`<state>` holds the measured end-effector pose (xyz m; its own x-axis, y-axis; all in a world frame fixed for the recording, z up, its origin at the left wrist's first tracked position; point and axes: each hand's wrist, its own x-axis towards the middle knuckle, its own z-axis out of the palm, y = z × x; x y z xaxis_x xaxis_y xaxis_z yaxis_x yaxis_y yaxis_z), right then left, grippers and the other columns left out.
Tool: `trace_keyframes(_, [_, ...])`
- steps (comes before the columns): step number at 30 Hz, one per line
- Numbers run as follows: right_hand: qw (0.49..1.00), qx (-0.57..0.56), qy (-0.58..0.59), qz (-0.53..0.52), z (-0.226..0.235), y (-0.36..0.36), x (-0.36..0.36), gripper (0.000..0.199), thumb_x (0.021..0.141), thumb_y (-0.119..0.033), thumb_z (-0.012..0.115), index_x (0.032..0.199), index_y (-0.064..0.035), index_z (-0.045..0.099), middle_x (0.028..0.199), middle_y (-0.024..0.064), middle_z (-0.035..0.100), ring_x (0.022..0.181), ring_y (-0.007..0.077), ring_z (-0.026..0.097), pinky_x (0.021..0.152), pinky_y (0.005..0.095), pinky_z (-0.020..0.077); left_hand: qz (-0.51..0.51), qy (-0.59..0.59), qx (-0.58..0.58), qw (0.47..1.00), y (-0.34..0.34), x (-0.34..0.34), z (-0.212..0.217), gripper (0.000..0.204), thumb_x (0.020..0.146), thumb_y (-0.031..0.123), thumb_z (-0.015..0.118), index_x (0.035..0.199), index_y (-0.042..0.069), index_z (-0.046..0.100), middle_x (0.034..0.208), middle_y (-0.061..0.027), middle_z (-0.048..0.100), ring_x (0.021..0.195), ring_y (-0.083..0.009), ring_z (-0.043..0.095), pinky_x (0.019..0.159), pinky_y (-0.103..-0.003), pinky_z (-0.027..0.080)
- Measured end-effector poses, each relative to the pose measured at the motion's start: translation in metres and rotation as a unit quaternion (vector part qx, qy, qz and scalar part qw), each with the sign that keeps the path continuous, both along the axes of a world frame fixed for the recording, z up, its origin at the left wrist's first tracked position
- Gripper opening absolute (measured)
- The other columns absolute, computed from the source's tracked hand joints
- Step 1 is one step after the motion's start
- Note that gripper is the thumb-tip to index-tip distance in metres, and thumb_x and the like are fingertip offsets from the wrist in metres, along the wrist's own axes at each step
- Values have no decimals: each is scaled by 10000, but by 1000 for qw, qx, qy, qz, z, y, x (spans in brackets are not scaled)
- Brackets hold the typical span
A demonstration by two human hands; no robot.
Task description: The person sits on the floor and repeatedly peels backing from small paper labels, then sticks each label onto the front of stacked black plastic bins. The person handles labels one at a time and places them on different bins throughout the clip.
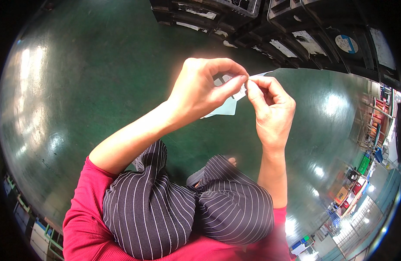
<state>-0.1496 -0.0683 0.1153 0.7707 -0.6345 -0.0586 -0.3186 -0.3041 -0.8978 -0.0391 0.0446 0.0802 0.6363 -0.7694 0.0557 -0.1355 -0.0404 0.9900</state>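
My left hand [204, 82] and my right hand [273, 106] meet in front of me, fingertips almost touching. Thumb and forefinger are pinched together on each; whatever they hold is too small to make out. Behind the fingers shows a pale blue-green sheet [227, 108], with white printed paper partly covered by my left hand. Whether these papers lie on something or hang from my fingers, I cannot tell.
Scuffed black plastic crates [313, 39] with torn labels stand stacked at the far right. Below my hands are my knees in striped trousers [152, 213], over a glossy green floor [100, 74]. Cluttered shelves [361, 174] line the right side.
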Motion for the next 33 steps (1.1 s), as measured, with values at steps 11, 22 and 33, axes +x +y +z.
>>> trace_keyframes(11, [1000, 16, 14, 5, 3, 0, -2, 92, 864, -48, 670, 939, 5, 676, 826, -9, 635, 756, 48, 569, 716, 184, 462, -6, 38, 0, 999, -1, 1, -1, 173, 856, 135, 666, 965, 8, 708, 849, -74, 710, 784, -113, 659, 718, -252, 526])
trace_keyframes(22, [1000, 23, 15, -7, 1, -2, -3, 105, 868, -52, 666, 941, 22, 674, 827, 11, 644, 762, 62, 581, 729, 191, 469, 9, 47, -12, 999, -3, -3, -2, 144, 856, 118, 669, 950, 18, 713, 809, -50, 705, 730, -83, 639, 656, -226, 516])
trace_keyframes(33, [999, 15, 9, -36, -2, 1, -5, 95, 827, -67, 674, 887, 6, 672, 802, 31, 656, 758, 100, 620, 704, 250, 484, 41, -72, -25, 996, -7, -8, -7, 130, 811, 122, 691, 904, 33, 713, 768, -97, 701, 681, -152, 672, 607, -259, 516])
